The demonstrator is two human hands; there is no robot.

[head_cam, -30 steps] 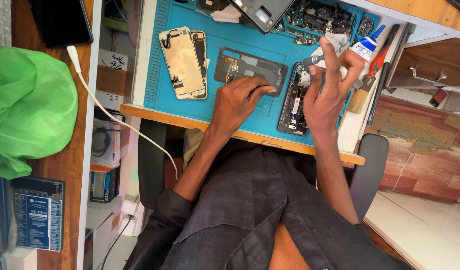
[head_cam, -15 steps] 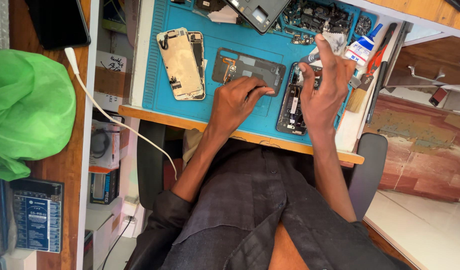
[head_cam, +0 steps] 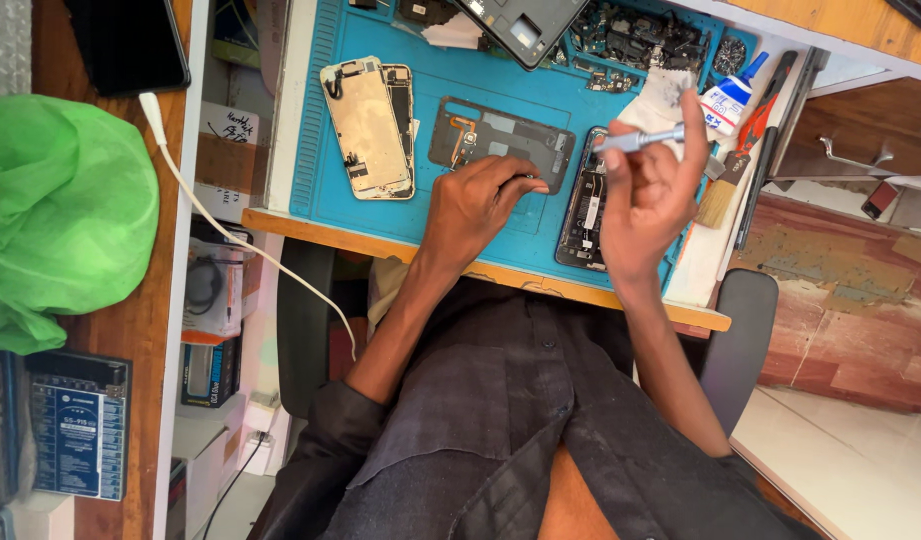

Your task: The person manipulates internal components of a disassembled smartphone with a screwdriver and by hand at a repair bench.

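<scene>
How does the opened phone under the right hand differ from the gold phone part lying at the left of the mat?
The opened phone is dark, shows its inner parts, and lies partly hidden by the right hand, which holds a silver screwdriver. The gold phone part is pale, lies untouched, and is fully in view. Both lie flat on the blue mat.

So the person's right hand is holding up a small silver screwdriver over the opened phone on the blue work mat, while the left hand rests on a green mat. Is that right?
Not quite: the head view shows one blue work mat only, and the left hand rests on it too, beside the dark phone back cover. The rest holds: the right hand grips a small silver screwdriver above the opened phone.
</scene>
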